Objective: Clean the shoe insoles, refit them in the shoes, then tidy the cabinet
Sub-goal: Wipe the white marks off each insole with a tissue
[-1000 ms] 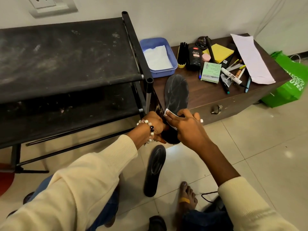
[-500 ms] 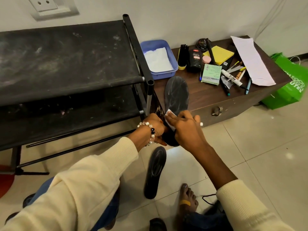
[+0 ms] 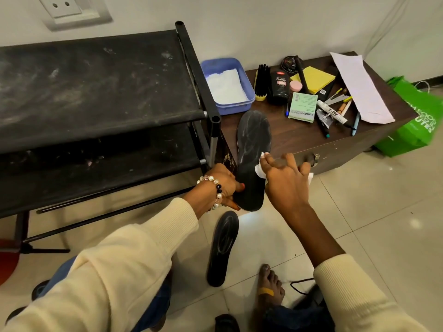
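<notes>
Now the right hand sits at the right edge of the long black foam insole, fingers fanned almost straight, a crumpled white wipe pressed under them against the insole's side. Half a second ago that hand lay flat across the middle of the insole, fingers closer together; it has slid rightward and splayed wide, so one wiping stroke looks just finished. More white wipe shows past the far fingers, near the bench edge.

The left hand, with a pearl-and-black bead bracelet, grips the near heel end, fingers curled round it, same hold as before. The insole stands tilted, toe end far, over the dark brown wooden bench; whether the toe touches the top I cannot tell. Pale smears are visible on its upper part, so cleaning of this one is probably unfinished.

The second black insole lies flat on the tiled floor, near, between the arms, untouched, also streaked.

Far on the bench: blue plastic tray with white tissue, black polish bottle, yellow sticky-note pad, green box, pens, a white paper sheet. Dusty black fabric shoe rack at left, green bag far right.

Judgement: early stage, another pass likely on this insole, then the floor one; refitting and cabinet tidying not yet begun.
</notes>
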Demonstrator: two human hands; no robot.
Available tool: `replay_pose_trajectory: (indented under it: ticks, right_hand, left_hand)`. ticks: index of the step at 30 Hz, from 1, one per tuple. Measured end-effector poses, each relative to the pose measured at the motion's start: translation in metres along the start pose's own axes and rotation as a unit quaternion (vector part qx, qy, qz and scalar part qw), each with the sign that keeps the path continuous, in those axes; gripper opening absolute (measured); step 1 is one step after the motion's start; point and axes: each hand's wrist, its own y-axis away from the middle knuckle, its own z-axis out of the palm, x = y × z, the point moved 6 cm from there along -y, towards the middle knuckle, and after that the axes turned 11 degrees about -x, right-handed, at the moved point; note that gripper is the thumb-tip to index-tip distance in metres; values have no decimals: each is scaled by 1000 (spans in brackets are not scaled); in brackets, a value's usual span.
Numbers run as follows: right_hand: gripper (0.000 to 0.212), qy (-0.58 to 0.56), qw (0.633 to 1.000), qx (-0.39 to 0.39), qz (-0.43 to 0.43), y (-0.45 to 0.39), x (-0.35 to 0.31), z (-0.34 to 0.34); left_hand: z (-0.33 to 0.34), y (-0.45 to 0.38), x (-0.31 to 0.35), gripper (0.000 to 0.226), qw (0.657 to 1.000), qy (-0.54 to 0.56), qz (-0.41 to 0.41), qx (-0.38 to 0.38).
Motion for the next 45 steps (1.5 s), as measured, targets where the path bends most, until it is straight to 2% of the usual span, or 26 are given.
replay_pose_trajectory:
  ticks: [5, 8, 12, 16, 21, 25, 27, 31, 33, 35, 38, 40, 42, 45]
  right_hand:
    - [58, -25, 993, 8, -116, 1, -30, 4]
    - [59, 2, 988, -1, -157, 2, -32, 6]
    - [63, 31, 998, -1, -62, -2, 1, -1]
    - [60, 10, 999, -14, 30, 1, 14, -5]
    - [60, -33, 999, 1, -26, -3, -10, 6]
    - [57, -44, 988, 6, -147, -5, -38, 15]
    - [55, -53, 982, 13, -182, -2, -37, 11]
    - [54, -71, 983, 25, -166, -8, -17, 9]
    - [47, -166, 977, 68, -117, -10, -2, 0]
    - [31, -350, 930, 102, -42, -10, 17, -11]
    - [12, -562, 817, 80, 103, -9, 42, -8]
    - [14, -641, 749, 28, 162, -9, 47, 2]
    - [17, -696, 694, -5, 184, -8, 46, 9]
    - [16, -719, 664, -34, 202, -6, 46, 13]
  left_hand:
    - [-1, -2, 0, 21, 1000, -26, 1, 9]
    - [-1, -2, -1, 19, 1000, -25, 2, 7]
    - [0, -1, -1, 19, 1000, -5, 5, -4]
    - [1, 1, 0, 16, 1000, -1, 0, -4]
    - [0, 0, 0, 22, 1000, -20, 3, 2]
    - [-2, -3, -1, 23, 999, -31, 4, 6]
    - [-2, -3, -2, 23, 999, -31, 4, 8]
    - [-1, -1, -1, 23, 1000, -25, 6, -2]
    - [0, -1, -1, 25, 1000, -20, 2, -4]
    - [0, -1, -1, 25, 1000, -19, -1, -5]
    - [0, -2, -5, 26, 999, -35, -14, -4]
    - [1, -2, -6, 26, 999, -48, -17, -5]
    - [1, -3, -6, 30, 999, -50, -12, -4]
    - [2, -5, -5, 36, 999, -43, -4, 1]
